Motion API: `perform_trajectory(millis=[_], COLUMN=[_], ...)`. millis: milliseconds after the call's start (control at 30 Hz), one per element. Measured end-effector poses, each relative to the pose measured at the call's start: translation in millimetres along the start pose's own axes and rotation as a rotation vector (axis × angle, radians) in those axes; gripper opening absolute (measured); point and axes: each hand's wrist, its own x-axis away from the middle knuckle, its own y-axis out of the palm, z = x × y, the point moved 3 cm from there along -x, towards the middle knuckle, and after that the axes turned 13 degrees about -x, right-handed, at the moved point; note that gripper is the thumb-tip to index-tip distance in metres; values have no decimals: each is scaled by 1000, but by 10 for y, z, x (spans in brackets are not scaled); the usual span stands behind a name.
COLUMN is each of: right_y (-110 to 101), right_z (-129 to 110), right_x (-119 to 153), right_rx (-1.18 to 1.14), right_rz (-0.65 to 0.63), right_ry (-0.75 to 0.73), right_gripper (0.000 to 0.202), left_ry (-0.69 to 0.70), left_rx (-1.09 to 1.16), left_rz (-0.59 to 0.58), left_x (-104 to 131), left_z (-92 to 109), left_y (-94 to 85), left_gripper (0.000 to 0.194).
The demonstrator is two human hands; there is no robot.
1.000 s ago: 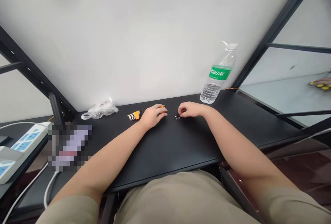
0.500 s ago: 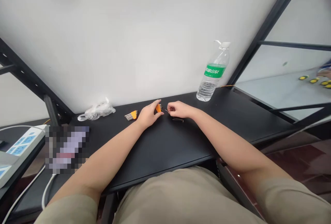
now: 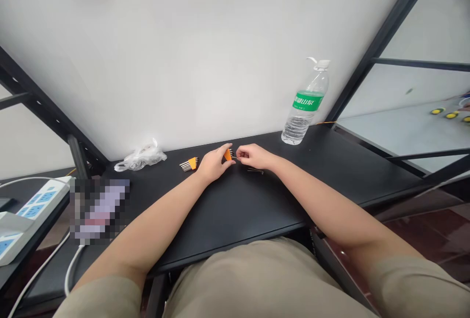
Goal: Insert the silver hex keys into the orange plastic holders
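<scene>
Where left fingers [image 3: 223, 149] grip it, the orange holder [image 3: 227, 155] is part-hidden

left grip [image 3: 214, 165]: around orange holder [image 3: 228, 155] | right grip [image 3: 253, 155]: pinching thin rod [image 3: 235, 158] near it | bottle [image 3: 304, 102]: standing by wall [image 3: 205, 53]

A tall, clear plastic bottle [image 3: 298, 121] with a white cap is standing on the black tabletop [image 3: 235, 210], near the pale wall, and is carrying the only legible writing. Large white Chinese characters are running in one row across its bright green wraparound label [image 3: 307, 101]; the last three are reading 湖山泉. Another character is sitting ahead of them at the label's left edge, where the curve is turning it partly out of sight, too unclear for sure reading. Beneath this row, a line of tiny white print is appearing, too small for making out.
</scene>
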Motion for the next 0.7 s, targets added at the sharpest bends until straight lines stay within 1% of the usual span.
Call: perform_trajectory(millis=[233, 433, 533, 700], right_y=[35, 33, 31, 38], right_z=[-11, -149, -180, -167], right_x=[1, 10, 14, 5], right_rx=[38, 252, 305, 306], right_rz=[0, -16, -24, -45], right_ry=[-41, -205, -209, -203], right_gripper=[11, 18, 20, 18], left_ry=[16, 43, 60, 106], left_rx=[-12, -56, -77, -92], left_rz=[-9, -5, -12, -13], left_x=[11, 14, 18, 20], left_z=[-3, -17, -17, 13], left_y=[13, 53, 64, 42], left_gripper=[66, 65, 64, 61])
